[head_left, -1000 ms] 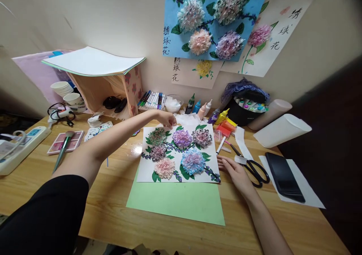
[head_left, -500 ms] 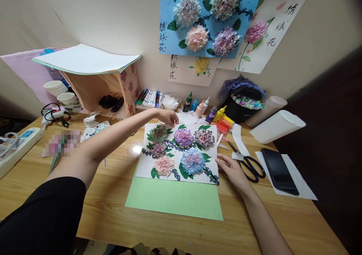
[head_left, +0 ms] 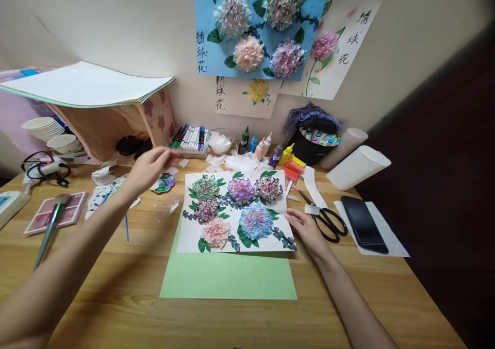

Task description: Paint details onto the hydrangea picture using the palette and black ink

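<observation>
A white sheet (head_left: pixel 230 243) with several raised, ruffled flowers and painted green leaves lies partly over a light green sheet (head_left: pixel 228 279). At its right edge is my right hand (head_left: pixel 307 230), its fingers closed on the flower picture's border. My left hand (head_left: pixel 151 169) is in the air to the left of the picture, above the table and apart from the sheet. Its fingers point right, and their tips are smeared by motion. Below it lies a small palette (head_left: pixel 164 183) with green and purple paint.
Black-handled scissors (head_left: pixel 328 224) and a phone (head_left: pixel 363 225) lie at the right. Paint bottles (head_left: pixel 253 144), markers (head_left: pixel 193 137) and a bowl of white paper bits (head_left: pixel 220 143) line the wall. A large brush (head_left: pixel 54 220) and a thin blue brush (head_left: pixel 127 228) are at the left.
My left hand has left the picture's top edge and moved left. My right hand stays at the right edge. The whole view has shifted, so things appear further left.
</observation>
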`<state>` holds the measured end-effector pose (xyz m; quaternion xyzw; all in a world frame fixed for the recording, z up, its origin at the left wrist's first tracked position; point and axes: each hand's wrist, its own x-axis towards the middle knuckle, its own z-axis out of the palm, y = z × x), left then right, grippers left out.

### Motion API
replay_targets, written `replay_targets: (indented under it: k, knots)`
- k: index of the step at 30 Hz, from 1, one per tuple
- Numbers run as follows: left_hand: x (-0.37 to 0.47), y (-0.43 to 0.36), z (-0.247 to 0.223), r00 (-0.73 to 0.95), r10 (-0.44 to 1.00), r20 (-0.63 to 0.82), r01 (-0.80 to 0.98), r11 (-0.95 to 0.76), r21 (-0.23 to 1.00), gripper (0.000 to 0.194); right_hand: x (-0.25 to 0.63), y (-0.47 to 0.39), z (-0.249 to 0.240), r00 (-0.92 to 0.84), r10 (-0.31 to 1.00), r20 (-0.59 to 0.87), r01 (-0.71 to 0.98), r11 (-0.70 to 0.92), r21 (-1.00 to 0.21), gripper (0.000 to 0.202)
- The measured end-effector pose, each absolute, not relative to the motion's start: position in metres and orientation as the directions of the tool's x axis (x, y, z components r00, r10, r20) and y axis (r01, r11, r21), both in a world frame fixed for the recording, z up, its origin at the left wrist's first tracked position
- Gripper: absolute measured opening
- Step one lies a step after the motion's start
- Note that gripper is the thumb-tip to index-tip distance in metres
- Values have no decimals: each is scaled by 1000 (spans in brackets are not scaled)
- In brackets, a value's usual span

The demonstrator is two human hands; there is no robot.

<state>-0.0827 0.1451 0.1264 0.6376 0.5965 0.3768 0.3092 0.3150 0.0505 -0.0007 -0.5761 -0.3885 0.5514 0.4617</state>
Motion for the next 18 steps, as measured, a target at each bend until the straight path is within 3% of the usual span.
replay_targets:
  k: [4,8,13,18]
  knots:
    - [-120,67,86,-211,970,-122,466,210,860,39,306,51,0,110,951,-288,-168,-268,-949,42]
    - [-115,25,45,-319,921,-223,260,312,914,53,290,54,8,175,950,-258,-279,-204,-939,39]
    - [-42,14,43,105,939,-328,21,328,945,46,263,63,21,234,959,-160,-368,-65,-928,32]
    - [25,24,54,354,920,-164,-139,226,964,34,226,66,31,275,956,-104,-476,41,-878,28]
